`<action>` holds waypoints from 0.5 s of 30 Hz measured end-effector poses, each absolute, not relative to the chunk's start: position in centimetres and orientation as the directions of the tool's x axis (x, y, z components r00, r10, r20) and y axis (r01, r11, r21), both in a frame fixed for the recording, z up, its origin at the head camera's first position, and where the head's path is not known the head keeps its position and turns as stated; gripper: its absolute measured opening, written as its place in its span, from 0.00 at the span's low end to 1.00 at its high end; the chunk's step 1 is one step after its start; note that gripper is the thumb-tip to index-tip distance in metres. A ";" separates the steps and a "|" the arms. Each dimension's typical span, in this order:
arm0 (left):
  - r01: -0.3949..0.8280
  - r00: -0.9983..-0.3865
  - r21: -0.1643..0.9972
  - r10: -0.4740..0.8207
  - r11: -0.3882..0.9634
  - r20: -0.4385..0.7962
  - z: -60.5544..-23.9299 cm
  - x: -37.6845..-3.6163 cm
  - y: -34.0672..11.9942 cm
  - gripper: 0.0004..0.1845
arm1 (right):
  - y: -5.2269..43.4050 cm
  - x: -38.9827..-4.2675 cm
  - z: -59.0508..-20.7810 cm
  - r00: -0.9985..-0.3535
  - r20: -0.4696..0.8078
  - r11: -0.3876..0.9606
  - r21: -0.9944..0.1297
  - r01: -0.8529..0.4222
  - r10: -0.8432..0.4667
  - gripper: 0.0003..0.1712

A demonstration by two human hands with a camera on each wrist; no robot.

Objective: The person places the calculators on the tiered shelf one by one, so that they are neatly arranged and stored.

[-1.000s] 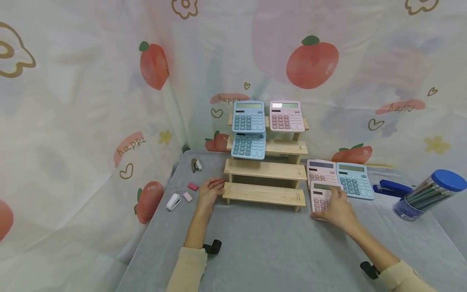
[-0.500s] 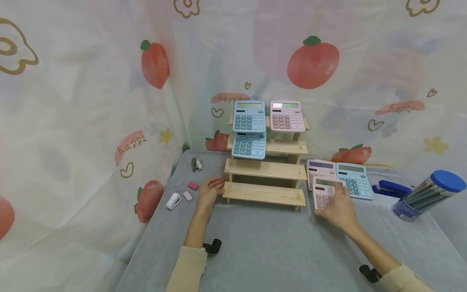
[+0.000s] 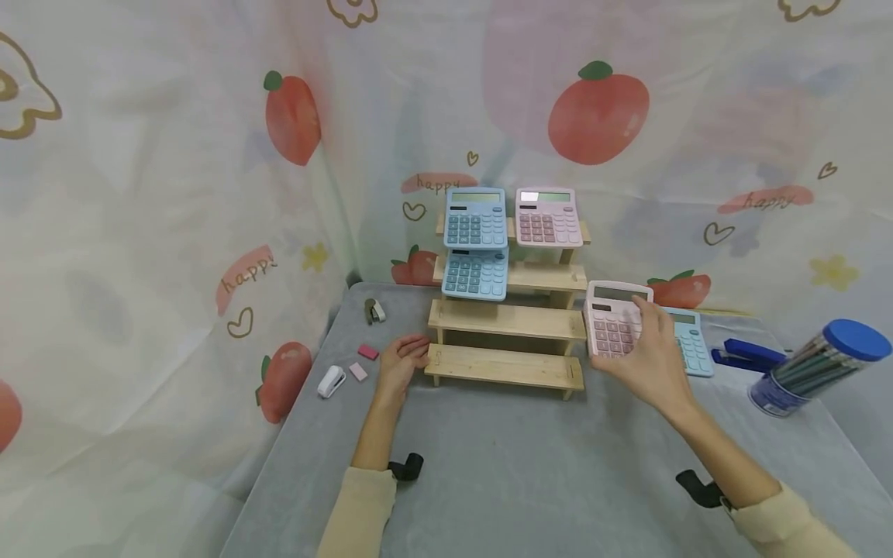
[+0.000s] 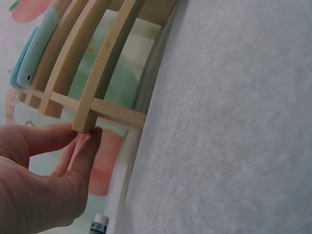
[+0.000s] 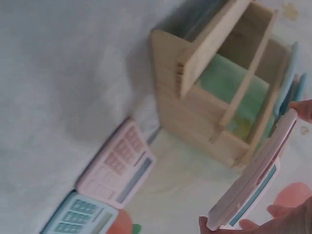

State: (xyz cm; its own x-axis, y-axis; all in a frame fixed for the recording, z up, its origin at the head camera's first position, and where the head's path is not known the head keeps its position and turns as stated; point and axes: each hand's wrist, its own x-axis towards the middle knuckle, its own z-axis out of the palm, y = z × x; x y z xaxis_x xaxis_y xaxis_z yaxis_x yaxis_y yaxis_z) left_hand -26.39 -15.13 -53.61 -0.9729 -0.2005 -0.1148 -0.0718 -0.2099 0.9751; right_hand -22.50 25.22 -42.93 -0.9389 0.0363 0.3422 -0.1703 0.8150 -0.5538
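My right hand grips a pink calculator by its edges, raised off the table beside the rack's right end. In the right wrist view this calculator is seen edge-on, between thumb and fingers. Below it lie another pink calculator, hidden in the head view, and a blue calculator. With thumb and fingertips my left hand pinches the left end of the lowest board of a stepped wooden rack. Two blue calculators and one pink calculator stand on its upper steps.
To the right are a blue stapler and a tilted tub of pencils with a blue lid. Small erasers, a white stapler and a dark small stapler lie left of the rack. A printed cloth hangs behind the grey table.
My right hand has lifted the pink calculator off the table, up and away from me, so that it now covers the other pink one. My left hand stays at the rack's end.
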 end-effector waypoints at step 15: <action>-0.054 -0.974 0.977 -0.207 -0.207 -0.097 -53.7 -26.2 -15.1 0.28 | 18.8 -25.9 -40.0 -0.926 0.374 0.773 -0.570 -0.279 -0.058 0.65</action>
State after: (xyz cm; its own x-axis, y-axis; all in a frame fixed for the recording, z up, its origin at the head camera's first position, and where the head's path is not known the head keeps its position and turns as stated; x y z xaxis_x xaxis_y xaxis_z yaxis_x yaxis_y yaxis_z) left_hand -26.17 -15.09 -53.74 -0.9736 -0.2065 -0.0972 -0.0536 -0.2073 0.9768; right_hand -25.87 18.84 -40.01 -0.9256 -0.0577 0.3741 -0.2787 0.7727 -0.5703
